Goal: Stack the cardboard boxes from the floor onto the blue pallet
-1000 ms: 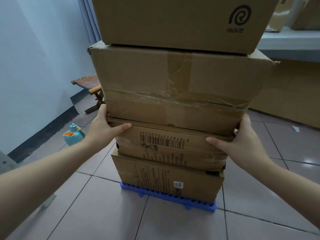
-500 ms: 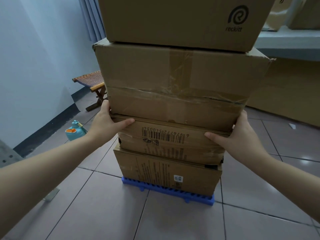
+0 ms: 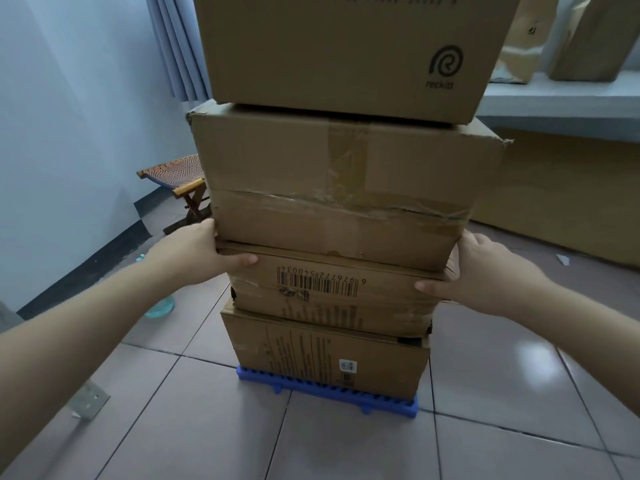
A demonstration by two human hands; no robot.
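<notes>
1. Boxes (image 3: 332, 188) are stacked four high on the pallet (image 3: 325, 393).
2. Barcode box (image 3: 329, 292), second from bottom, is gripped at both ends by left hand (image 3: 194, 251) and right hand (image 3: 485, 275).

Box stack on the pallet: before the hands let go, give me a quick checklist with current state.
1. Bottom box seated on blue pallet: ok.
2. Barcode box square on it: not ok, offset and dented.
3. Left hand and right hand gripping the barcode box's ends: ok.
4. Taped box overhangs the barcode box: not ok.
5. Top box seated: ok, its upper edge is out of frame.
6. Stack stable unsupported: cannot tell.
</notes>
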